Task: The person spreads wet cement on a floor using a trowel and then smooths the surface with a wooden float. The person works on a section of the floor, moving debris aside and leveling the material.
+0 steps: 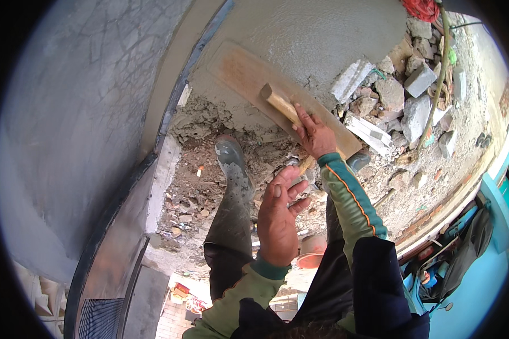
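Note:
A long wooden float lies slanted, its far left end on smooth wet concrete and its near right end over rubble. My right hand is closed round the bar handle on the float's top. Below and left of it, my left hand hangs in the air with its palm up, fingers half curled and apart, holding nothing. My boot, grey and splashed with cement, stands on the rough ground just short of the wet concrete. The other boot is mostly hidden by the float and my right arm.
Broken concrete and brick chunks are heaped at the right edge of the wet concrete, with a hose across them. A grey plastered wall rises at left. An orange-red bucket stands behind my legs.

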Demonstrator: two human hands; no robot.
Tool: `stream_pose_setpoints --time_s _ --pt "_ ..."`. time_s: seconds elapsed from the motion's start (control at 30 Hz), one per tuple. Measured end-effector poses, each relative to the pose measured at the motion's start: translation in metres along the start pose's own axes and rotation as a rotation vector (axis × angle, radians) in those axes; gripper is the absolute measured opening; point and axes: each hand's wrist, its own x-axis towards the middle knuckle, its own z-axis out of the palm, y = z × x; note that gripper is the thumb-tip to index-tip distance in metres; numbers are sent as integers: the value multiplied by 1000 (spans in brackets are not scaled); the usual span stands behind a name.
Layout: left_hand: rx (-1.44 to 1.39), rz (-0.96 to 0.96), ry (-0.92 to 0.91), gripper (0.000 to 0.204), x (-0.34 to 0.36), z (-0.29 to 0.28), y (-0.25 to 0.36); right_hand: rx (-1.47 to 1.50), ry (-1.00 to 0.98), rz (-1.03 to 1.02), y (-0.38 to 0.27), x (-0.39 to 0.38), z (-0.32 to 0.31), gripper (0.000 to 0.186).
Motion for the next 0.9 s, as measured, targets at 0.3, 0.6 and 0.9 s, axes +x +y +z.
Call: stream_pose_setpoints --time_s 0.3,0.6,0.9 --pt "-6 2 -36 59 -1 9 -7 353 501 271 70 66 -68 54" --pt "-13 0 -76 59 -3 8 -6 824 974 602 102 12 -53 58" --pt "49 8 -59 58 1 15 -8 486 609 236 3 113 -42 60"
